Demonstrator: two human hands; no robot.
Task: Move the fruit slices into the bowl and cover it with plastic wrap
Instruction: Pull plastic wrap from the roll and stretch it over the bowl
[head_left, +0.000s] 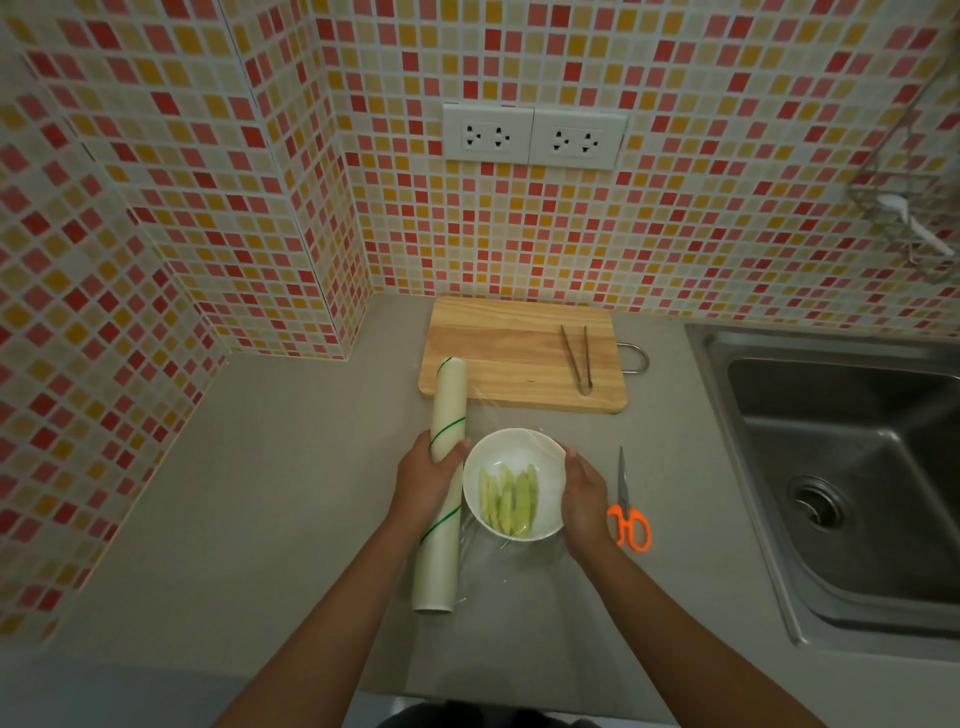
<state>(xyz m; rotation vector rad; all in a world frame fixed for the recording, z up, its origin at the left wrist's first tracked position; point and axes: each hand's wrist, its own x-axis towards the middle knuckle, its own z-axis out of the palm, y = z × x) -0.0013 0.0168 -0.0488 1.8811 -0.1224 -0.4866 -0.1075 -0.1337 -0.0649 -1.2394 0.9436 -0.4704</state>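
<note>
Two bare forearms reach in from the bottom edge over the grey countertop (270, 493). Nearest lies the lower end of a roll of plastic wrap (440, 540), a long pale tube ringed with thin green lines, which runs away from the person just left of the bowl. The left hand (427, 475) is wrapped around the middle of this roll, fingers curled over it. A clear sheet of film (511, 566) stretches rightward from the roll, lying wrinkled on the counter in front of the bowl and drawn up over its top, where it catches a faint glare. The white bowl (511, 447) sits on the counter between the two hands, and pale green fruit slices (508, 499) lie side by side inside it. The right hand (584, 491) is flattened against the bowl's right side, fingers together and pressed to the rim over the film. Just right of that hand lie scissors (627, 506) with orange handles, blades pointing away. Farther back a wooden cutting board (509, 353) rests against the tiled wall, with metal tongs (577, 358) lying on its right part. A steel sink (852, 457) fills the right side, and two white wall sockets (532, 136) sit on the mosaic tiles above the board.
</note>
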